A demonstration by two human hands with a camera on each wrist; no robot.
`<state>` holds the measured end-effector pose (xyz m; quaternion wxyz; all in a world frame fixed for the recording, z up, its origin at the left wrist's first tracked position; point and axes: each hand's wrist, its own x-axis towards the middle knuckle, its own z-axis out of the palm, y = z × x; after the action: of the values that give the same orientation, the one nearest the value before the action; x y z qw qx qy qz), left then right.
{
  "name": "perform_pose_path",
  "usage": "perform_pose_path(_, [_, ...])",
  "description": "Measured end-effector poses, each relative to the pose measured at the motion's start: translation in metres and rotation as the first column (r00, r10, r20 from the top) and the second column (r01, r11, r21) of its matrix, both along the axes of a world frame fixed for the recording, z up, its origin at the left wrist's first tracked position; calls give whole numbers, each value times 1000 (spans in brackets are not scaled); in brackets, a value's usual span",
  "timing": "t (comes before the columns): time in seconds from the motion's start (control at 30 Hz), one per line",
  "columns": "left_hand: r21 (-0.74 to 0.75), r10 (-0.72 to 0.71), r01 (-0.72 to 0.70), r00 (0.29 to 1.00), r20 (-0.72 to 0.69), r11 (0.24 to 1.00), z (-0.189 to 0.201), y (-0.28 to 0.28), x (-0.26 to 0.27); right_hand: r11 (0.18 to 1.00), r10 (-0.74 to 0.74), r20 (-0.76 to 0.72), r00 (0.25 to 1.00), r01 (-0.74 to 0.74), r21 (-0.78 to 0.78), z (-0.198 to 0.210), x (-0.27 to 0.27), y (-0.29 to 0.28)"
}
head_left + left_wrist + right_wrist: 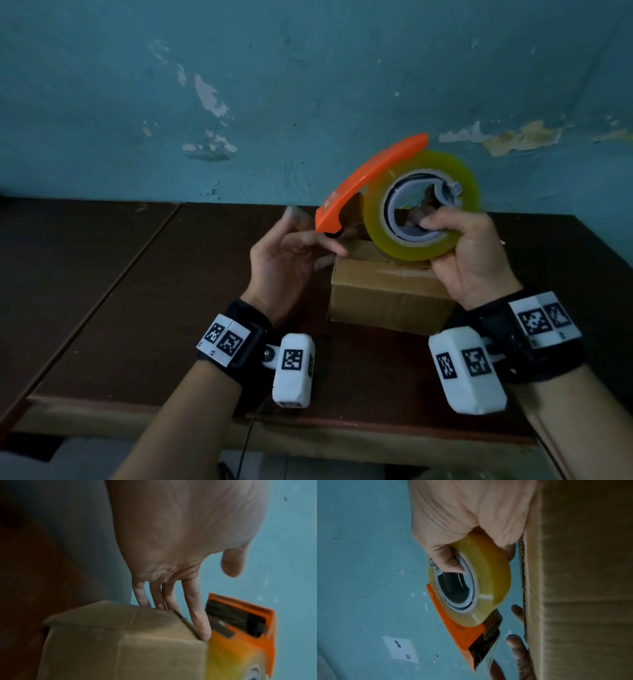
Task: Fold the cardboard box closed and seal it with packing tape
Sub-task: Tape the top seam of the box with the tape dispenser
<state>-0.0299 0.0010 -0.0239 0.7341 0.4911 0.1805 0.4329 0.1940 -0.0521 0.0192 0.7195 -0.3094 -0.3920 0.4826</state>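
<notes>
Box (387,298): cardboard, on brown table (137,291) by blue wall (308,85). Right hand (476,253) grips tape roll (421,205) in orange dispenser (366,181) above box, hiding its top. Left hand (291,257): fingers straight, relaxed, beside dispenser tip.

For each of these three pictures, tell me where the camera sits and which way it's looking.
Head: worn on the head, facing forward and down at the table; both forearms show.
Left wrist: looks along the left hand to the cardboard box.
Right wrist: looks along the right hand, which grips the tape roll.
Shared: all show the orange dispenser.
</notes>
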Motion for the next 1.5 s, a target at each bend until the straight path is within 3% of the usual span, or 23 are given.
perform_pose_path(0.1, [-3, 35, -35, 999, 19, 999, 2, 3, -8, 1000, -29, 53, 998, 29, 2, -1, -1, 1])
perform_pose_path(0.23, [108, 69, -50, 981, -183, 993, -1, 8, -17, 1000, -24, 101, 995, 24, -3, -3, 0, 1])
perform_pose_path(0.33, [33, 2, 5, 976, -218, 999, -4, 9, -20, 999, -35, 135, 990, 37, -15, -3, 0, 1])
perform_pose_path(0.4, [-14, 41, -46, 965, -259, 999, -8, 11, -22, 998, -61, 167, 984, 66, -23, -3, 0, 1])
perform_pose_path(0.57, [38, 110, -105, 882, -459, 994, -4, 16, -24, 997, -74, 225, 972, 77, -4, -3, -3, 0])
perform_pose_path(0.93, [41, -28, 58, 849, -528, 997, -5, 27, -36, 995, -42, 272, 961, 17, 94, -1, -7, -5])
perform_pose_path(1.17, [183, 105, 27, 734, -671, 983, -1, 20, -22, 992, -60, 287, 956, 24, 127, 0, -9, -6])
perform_pose_path(1.4, [281, 153, 76, 691, -706, 957, 1, 14, -13, 991, -53, 268, 962, 17, 132, 0, -8, -6])
perform_pose_path(1.5, [318, 222, 29, 654, -723, 948, -2, 13, -14, 992, -52, 274, 960, 19, 123, 0, -9, -7])
